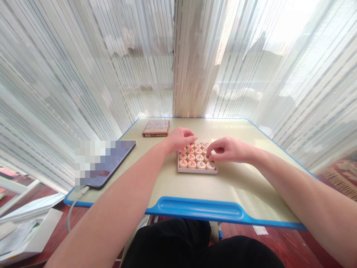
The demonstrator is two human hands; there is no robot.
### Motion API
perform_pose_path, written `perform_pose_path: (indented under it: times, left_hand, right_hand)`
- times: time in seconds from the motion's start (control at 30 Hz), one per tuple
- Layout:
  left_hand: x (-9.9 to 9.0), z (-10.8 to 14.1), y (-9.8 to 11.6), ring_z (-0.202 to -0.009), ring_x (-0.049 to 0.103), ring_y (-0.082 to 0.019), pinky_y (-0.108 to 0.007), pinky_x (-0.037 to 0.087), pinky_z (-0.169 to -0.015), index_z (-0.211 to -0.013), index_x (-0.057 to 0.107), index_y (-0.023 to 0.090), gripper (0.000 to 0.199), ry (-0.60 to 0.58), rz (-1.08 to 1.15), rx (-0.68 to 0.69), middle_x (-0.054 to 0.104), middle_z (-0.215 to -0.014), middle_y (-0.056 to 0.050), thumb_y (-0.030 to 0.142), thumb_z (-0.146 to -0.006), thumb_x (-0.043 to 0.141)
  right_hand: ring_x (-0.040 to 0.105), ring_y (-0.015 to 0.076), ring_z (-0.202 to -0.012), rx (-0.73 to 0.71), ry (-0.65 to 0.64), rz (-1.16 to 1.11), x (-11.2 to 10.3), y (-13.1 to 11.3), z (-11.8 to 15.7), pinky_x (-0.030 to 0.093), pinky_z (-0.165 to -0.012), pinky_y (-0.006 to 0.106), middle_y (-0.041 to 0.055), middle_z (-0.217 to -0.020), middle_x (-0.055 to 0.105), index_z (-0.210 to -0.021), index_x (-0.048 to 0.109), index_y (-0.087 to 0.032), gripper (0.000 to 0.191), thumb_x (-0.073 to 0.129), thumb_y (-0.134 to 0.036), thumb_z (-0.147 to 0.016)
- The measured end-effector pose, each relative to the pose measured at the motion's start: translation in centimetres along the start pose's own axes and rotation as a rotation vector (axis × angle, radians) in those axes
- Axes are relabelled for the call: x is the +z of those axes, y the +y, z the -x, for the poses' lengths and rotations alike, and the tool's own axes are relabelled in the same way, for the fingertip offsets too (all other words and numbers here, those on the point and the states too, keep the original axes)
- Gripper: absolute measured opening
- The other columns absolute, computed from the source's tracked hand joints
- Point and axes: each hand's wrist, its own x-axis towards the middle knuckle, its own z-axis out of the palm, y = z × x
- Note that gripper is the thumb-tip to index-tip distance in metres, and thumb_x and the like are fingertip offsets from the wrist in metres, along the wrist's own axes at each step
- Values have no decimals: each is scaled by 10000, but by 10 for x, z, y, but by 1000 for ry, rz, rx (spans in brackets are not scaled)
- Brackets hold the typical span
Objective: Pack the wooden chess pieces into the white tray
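Round wooden game pieces (191,163) with red and black characters lie in rows in a shallow white tray (197,171) on the table. My left hand (182,138) is over the tray's far left part, fingers bent together near the back row; whatever its fingertips hold, if anything, is hidden. From the right, my right hand (226,149) reaches to the tray's right column, with thumb and index finger on a piece (208,158) near the right edge. Part of the back rows is covered by the hands.
A flat brown box (156,128) lies at the back left of the table (173,186). A tablet or phone (117,167) with a cable rests at the left. The table has a blue edge and a blue front trough (199,209). Striped curtains hang behind.
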Motion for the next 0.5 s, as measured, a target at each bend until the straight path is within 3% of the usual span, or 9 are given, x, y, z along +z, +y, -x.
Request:
perform_pose_path:
  times: [0.27, 0.5]
  left_hand:
    - [0, 0, 1, -740, 615, -160, -263, 450, -645, -811, 662, 154, 287, 0, -10, 5, 704, -806, -49, 413, -698, 606]
    - [0, 1, 0, -734, 612, -161, -266, 453, -653, -817, 662, 153, 307, -1, -21, 15, 700, -804, -52, 429, -695, 608]
  right_hand:
    - [358, 68, -483, 42, 11, 13, 0, -3, 1, 258, -473, 231, -46, -513, 438, -789, 713, -193, 237, 631, -380, -668]
    - [423, 93, -533, 51, 64, -112, -2, -3, 4, 303, -494, 238, -13, -584, 524, -815, 698, -163, 274, 544, -368, -718]
